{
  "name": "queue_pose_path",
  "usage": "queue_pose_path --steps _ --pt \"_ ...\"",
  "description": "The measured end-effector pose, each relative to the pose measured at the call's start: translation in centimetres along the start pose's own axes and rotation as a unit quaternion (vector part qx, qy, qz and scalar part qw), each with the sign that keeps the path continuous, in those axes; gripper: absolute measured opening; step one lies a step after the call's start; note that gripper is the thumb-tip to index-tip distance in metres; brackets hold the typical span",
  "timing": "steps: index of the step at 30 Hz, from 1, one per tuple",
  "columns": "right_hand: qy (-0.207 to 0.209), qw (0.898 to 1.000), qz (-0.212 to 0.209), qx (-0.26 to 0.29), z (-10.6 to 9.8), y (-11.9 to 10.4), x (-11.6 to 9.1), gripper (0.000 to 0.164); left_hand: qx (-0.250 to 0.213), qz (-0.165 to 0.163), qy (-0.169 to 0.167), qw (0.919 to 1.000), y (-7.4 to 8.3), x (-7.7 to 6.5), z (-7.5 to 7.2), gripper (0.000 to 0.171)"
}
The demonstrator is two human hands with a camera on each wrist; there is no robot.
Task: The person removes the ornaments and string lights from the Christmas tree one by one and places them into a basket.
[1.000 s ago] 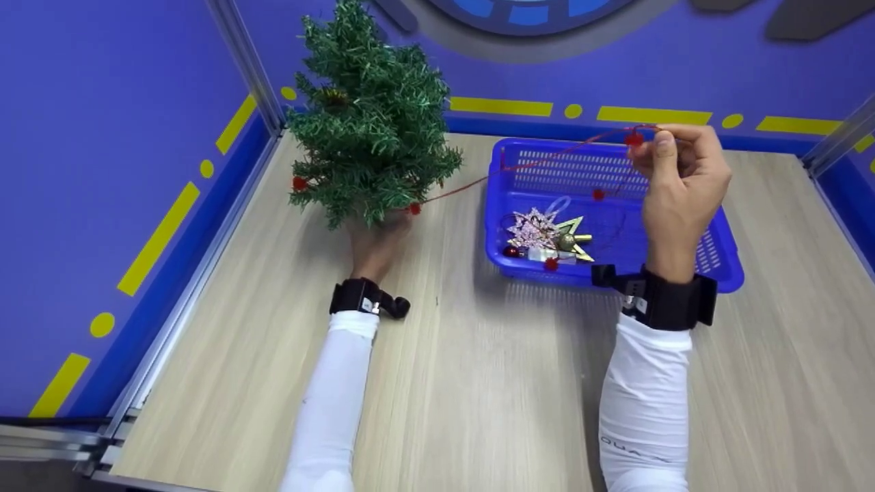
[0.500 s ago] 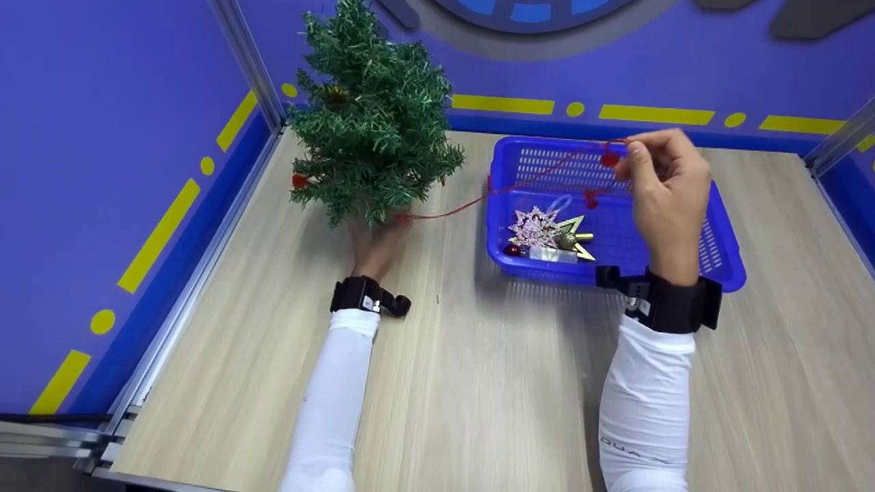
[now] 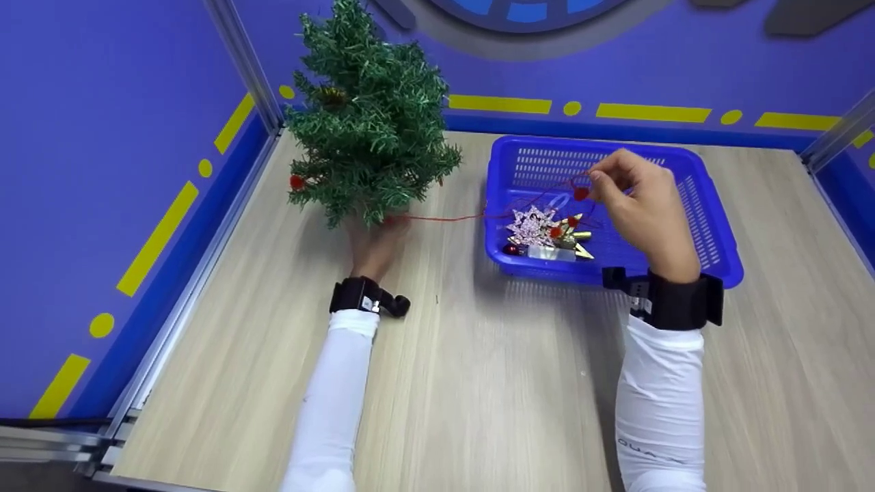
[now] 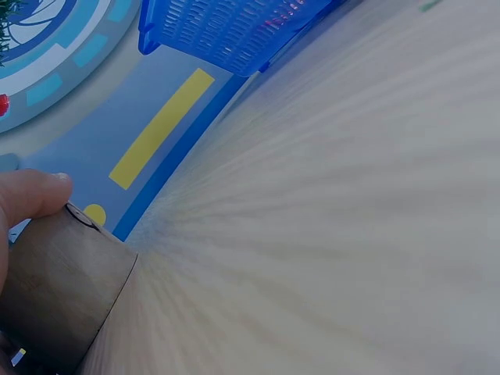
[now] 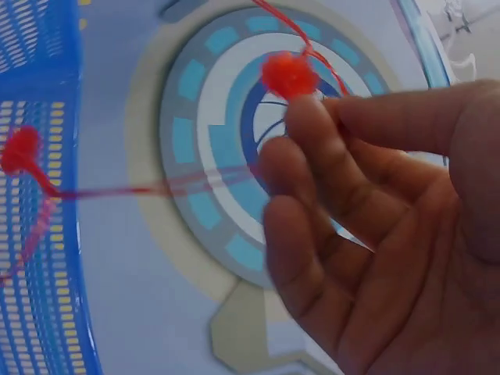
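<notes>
A small green Christmas tree point(image 3: 372, 130) stands at the back left, a red pom-pom point(image 3: 297, 182) among its lower branches. Under those branches my left hand point(image 3: 376, 242) holds the tree's brown round base point(image 4: 70, 281); the branches cover its fingertips in the head view, while its thumb point(image 4: 35, 194) lies on the base's rim in the left wrist view. Between thumb and forefinger my right hand point(image 3: 639, 201) pinches a red pom-pom garland point(image 5: 289, 74) over the basket. The garland's cord point(image 3: 444, 219) runs left to the tree. Other pom-poms point(image 5: 19, 151) dangle from it.
Inside the blue plastic basket point(image 3: 714, 219) lie a pink glitter snowflake point(image 3: 532, 227), a gold star point(image 3: 582, 251), a dark red bauble point(image 3: 510, 249) and a clear pale piece point(image 3: 550, 253). Blue panels point(image 3: 123, 171) wall the wooden table point(image 3: 478, 383) at left and back.
My right hand has come left and down with the garland, whose cord now hangs lower and whose loose pom-poms are over the ornaments. The left hand and tree stay put.
</notes>
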State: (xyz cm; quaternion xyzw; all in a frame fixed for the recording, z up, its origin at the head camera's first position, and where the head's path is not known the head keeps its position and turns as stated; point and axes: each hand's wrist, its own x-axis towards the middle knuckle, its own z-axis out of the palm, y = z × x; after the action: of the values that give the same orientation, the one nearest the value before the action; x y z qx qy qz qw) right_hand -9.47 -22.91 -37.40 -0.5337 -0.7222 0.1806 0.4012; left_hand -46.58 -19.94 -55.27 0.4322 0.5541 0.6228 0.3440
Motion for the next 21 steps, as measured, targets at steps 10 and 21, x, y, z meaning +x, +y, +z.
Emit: queue_pose_path --steps 10,21 --pt "-0.150 0.981 0.059 -0.109 -1.3 3.0 -0.5 0.021 0.052 -0.039 0.003 0.9979 -0.5 0.1 0.0 0.104" --pt "-0.286 0.941 0.120 -0.133 -1.6 4.4 -0.5 0.029 0.000 -0.045 -0.011 0.9989 -0.6 0.0 -0.1 0.105"
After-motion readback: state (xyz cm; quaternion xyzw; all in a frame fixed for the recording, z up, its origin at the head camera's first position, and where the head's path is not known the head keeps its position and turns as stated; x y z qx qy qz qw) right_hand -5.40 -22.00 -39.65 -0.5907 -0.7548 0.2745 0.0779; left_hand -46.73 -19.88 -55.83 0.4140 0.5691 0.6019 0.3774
